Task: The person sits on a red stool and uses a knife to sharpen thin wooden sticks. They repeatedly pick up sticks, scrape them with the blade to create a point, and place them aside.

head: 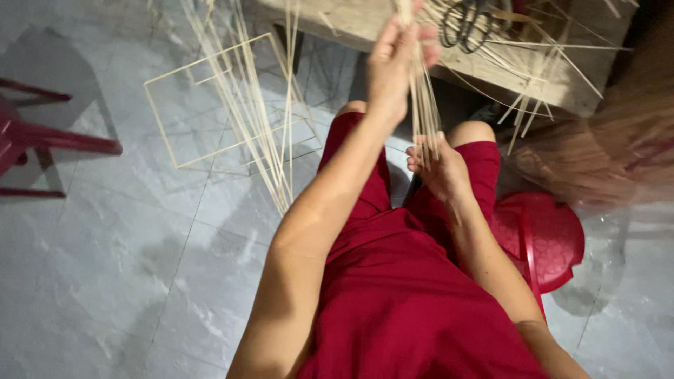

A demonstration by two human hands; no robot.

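Observation:
I sit in red clothes, looking down at my lap. My left hand (393,60) is raised and grips the upper part of a bundle of thin pale bamboo sticks (423,105). My right hand (439,168) closes around the lower end of the same bundle, just above my knees. The sticks hang nearly upright between the two hands. A pair of black scissors (465,24) lies on a low wooden table (562,77) just beyond my left hand, among loose sticks.
A square frame of thin sticks (210,105) rests on the grey tiled floor at left, with long sticks (260,126) leaning across it. A red plastic stool (544,238) stands at my right. Red chair legs (49,137) show at far left.

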